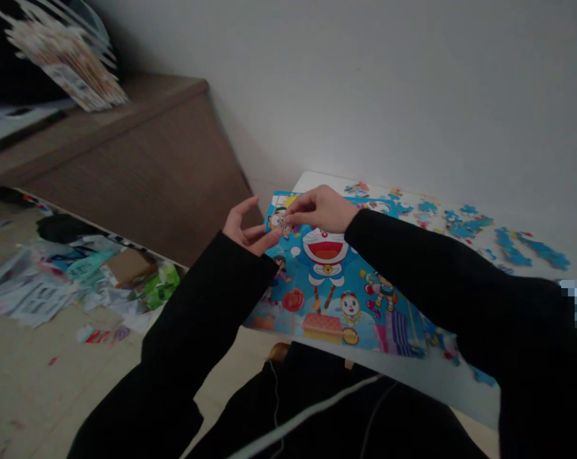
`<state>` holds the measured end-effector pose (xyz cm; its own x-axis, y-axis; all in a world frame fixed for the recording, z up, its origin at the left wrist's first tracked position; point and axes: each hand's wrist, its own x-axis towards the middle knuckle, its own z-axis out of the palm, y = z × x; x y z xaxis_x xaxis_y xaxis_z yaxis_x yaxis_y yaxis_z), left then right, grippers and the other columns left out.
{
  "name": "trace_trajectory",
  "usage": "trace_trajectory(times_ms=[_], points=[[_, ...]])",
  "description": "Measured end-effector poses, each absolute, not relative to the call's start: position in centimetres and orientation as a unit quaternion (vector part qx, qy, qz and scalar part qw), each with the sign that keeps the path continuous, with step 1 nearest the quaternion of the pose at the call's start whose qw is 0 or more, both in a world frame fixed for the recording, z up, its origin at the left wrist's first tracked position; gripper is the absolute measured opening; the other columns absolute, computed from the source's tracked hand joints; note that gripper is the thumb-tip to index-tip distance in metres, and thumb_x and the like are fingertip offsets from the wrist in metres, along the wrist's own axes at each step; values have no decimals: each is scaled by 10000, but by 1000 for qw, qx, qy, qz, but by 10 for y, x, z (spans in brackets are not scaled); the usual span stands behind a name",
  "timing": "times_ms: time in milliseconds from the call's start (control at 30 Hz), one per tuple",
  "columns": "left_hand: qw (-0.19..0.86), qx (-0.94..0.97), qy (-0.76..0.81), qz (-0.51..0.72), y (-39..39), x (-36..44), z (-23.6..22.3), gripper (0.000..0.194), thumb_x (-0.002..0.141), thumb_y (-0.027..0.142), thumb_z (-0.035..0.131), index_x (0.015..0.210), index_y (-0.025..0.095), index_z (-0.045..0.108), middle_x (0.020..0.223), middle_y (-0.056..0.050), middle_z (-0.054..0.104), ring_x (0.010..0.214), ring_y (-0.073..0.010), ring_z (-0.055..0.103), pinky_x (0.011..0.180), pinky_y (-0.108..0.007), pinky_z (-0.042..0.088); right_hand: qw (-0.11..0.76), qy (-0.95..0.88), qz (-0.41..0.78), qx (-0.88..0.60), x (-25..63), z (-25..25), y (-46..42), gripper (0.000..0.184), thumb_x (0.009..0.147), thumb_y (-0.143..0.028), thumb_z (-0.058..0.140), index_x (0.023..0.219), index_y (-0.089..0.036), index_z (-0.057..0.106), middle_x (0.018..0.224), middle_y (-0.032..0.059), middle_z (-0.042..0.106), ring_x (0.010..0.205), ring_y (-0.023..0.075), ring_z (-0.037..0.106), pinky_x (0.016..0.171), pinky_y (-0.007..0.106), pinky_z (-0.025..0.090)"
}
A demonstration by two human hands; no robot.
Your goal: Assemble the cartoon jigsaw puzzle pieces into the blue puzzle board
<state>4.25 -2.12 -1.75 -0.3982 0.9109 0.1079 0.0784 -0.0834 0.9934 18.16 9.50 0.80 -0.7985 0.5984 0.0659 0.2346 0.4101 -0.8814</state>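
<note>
A blue cartoon picture [326, 290] with a large smiling cat figure lies on the white table, tilted slightly in view. Above its upper left part, my right hand [322, 209] has thumb and fingers pinched together near a round face with glasses. Whatever is between the fingertips, if anything, is hidden. At the picture's left edge, my left hand [250, 229] holds its fingers apart and curved, with nothing visible in them. Loose jigsaw pieces [467, 223] in blue, orange and white are scattered over the table to the right, and my right sleeve covers some of them.
The white table [474, 411] stands against a grey wall. To the left is a brown wooden cabinet [139, 166] carrying a bundle of thin sticks [73, 60]. Papers, bags and a brown box [129, 266] litter the floor. A pale cable [312, 414] crosses my lap.
</note>
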Motion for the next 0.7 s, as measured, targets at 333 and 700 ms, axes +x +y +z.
trace_trajectory(times_ms=[333,700], points=[[40,644,662,381,30,-8,-87,340,801,318,559,1078,134,633,1206,-139,591,1170,-289,516,1018,-468,404,85,-840,382,-376,128,-47,182,194,767,-241,648,880,-108,731,801,73,713,663,115,598,600,201,443],[-42,706,647,284,30,-1,-103,443,855,350,477,1222,111,545,1264,-120,552,1225,-281,460,1021,-434,406,128,-865,296,-384,132,-54,169,178,744,-289,677,857,-168,742,793,55,712,728,155,626,667,239,445]])
